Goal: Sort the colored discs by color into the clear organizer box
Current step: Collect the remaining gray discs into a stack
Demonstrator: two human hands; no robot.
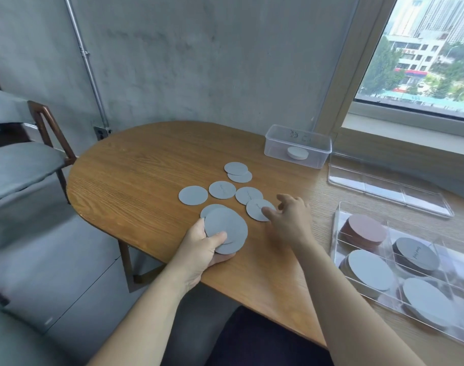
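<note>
Several grey discs [221, 190] lie face down on the wooden table [135, 165]. My left hand [201, 247] grips a small stack of grey discs [229, 228], thumb on top. My right hand [291, 220] reaches over a loose grey disc [256, 210], its fingers spread and its thumb touching the disc's right edge. At the right stands the clear organizer box [336, 228]; its compartments hold a reddish-brown stack [366, 231], a dark-edged stack with a grey top [415, 252] and two more grey-topped stacks [370, 268].
A small clear tub [298, 133] with one white disc inside stands at the table's far right. The organizer's clear lid [383, 186] lies behind the box. A chair [43, 133] stands at the left by the wall, and a window is at the right.
</note>
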